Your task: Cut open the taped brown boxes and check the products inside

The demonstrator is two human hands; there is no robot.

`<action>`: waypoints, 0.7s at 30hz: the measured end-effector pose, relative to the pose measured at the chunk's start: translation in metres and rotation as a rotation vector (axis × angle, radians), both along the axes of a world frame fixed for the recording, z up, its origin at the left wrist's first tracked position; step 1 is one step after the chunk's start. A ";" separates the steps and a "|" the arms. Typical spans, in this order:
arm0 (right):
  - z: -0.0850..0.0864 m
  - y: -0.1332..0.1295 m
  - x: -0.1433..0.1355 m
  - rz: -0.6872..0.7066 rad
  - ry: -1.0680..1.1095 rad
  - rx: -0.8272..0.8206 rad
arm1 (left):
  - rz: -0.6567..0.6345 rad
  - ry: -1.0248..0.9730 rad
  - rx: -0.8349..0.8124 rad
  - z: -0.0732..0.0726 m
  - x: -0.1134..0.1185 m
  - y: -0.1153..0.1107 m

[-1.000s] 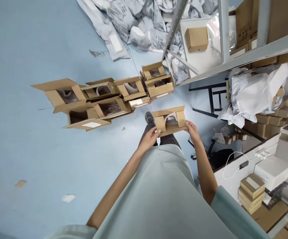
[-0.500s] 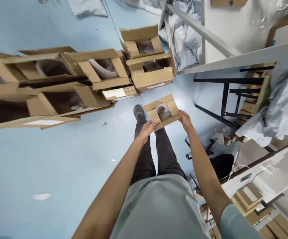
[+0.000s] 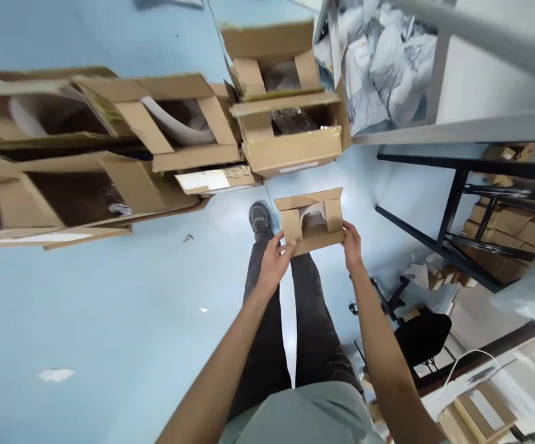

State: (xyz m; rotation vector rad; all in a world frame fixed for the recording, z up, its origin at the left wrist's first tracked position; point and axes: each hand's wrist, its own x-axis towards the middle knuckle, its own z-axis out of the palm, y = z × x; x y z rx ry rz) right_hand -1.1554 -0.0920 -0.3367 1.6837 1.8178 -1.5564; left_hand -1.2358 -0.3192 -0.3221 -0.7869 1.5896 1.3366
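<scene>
A small open cardboard box (image 3: 314, 246) is held out in front of my legs, its flaps spread and something pale and curved showing inside. My left hand (image 3: 274, 262) grips its near left corner, thumb on the cardboard. At the right end, my right hand (image 3: 352, 245) closes on the other near corner. Beyond it on the floor stands an open carton (image 3: 295, 151) with dark, shiny plastic wrap inside. Left of that, another open carton (image 3: 193, 157) has a white curved piece in it.
More open cartons (image 3: 77, 216) line the floor at left. Bagged parcels (image 3: 387, 74) lie under a white-framed table at upper right. Black metal legs (image 3: 452, 197) and a black chair (image 3: 422, 336) are on the right. Stacked boxes (image 3: 484, 413) sit at lower right.
The small box has turned more level and sits slightly lower and further right in view, both hands still on it. The view has shifted closer to the cartons.
</scene>
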 end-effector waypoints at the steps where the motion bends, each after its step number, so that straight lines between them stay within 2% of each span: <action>1: 0.024 -0.003 -0.005 0.050 0.022 0.032 | -0.004 0.023 0.023 0.022 -0.005 -0.006; 4: 0.097 -0.005 -0.039 0.111 0.093 0.156 | -0.008 0.124 0.066 0.087 -0.035 -0.021; 6: 0.134 -0.002 -0.073 0.129 0.176 0.219 | -0.012 0.235 0.071 0.120 -0.068 -0.024; 8: 0.152 0.003 -0.115 0.153 0.282 0.240 | -0.022 0.365 0.070 0.139 -0.108 -0.022; 9: 0.152 0.008 -0.137 0.163 0.335 0.242 | -0.029 0.425 0.069 0.142 -0.130 -0.018; 10: 0.147 0.014 -0.161 0.170 0.388 0.246 | -0.039 0.479 0.069 0.140 -0.153 -0.014; 12: 0.123 0.030 -0.209 0.207 0.483 0.246 | -0.060 0.568 0.064 0.127 -0.201 -0.003; 16: 0.048 0.066 -0.292 0.349 0.572 0.221 | -0.097 0.670 0.067 0.076 -0.282 0.022; 18: 0.011 0.081 -0.321 0.403 0.559 0.224 | -0.123 0.677 0.086 0.046 -0.306 0.031; 21: -0.034 0.096 -0.345 0.461 0.512 0.220 | -0.140 0.651 0.080 0.002 -0.323 0.040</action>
